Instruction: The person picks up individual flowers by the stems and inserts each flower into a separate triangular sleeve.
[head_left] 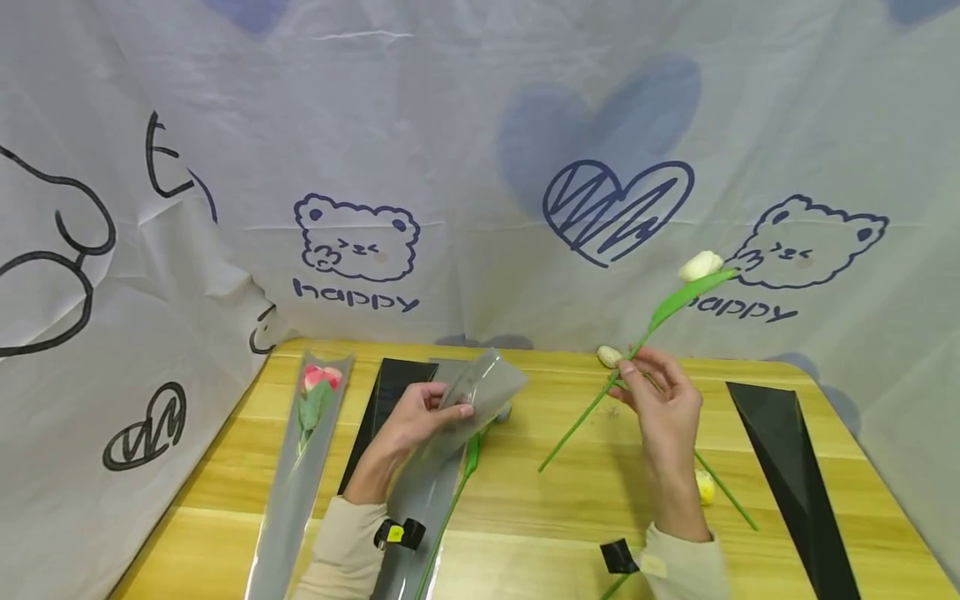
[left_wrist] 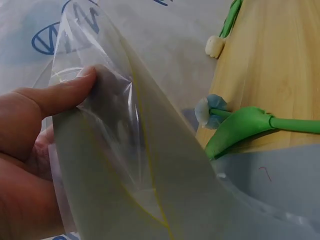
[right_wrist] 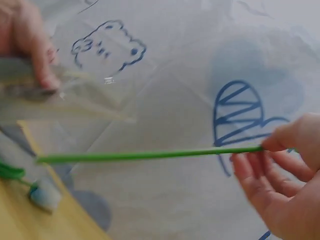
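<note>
My left hand (head_left: 416, 417) grips the upper part of a grey flower sleeve (head_left: 491, 383) with a clear front, thumb on the clear film. In the left wrist view the sleeve (left_wrist: 175, 175) comes to a point at its top and its layers stand slightly apart. My right hand (head_left: 667, 408) pinches the green stem of a white artificial tulip (head_left: 701, 267), raised over the table. Bloom and leaf point up and right; the bare stem end slants down toward the left. In the right wrist view this stem (right_wrist: 150, 155) reaches toward the sleeve, apart from it.
A pink tulip (head_left: 322, 379) lies in a grey sleeve at the left. Black sleeves (head_left: 378, 396) (head_left: 795, 492) lie on both sides. A blue tulip (left_wrist: 216, 111), a cream tulip (head_left: 609, 357) and a yellow tulip (head_left: 705, 486) rest on the wooden table (head_left: 525, 542), backed by a printed cloth (head_left: 480, 167).
</note>
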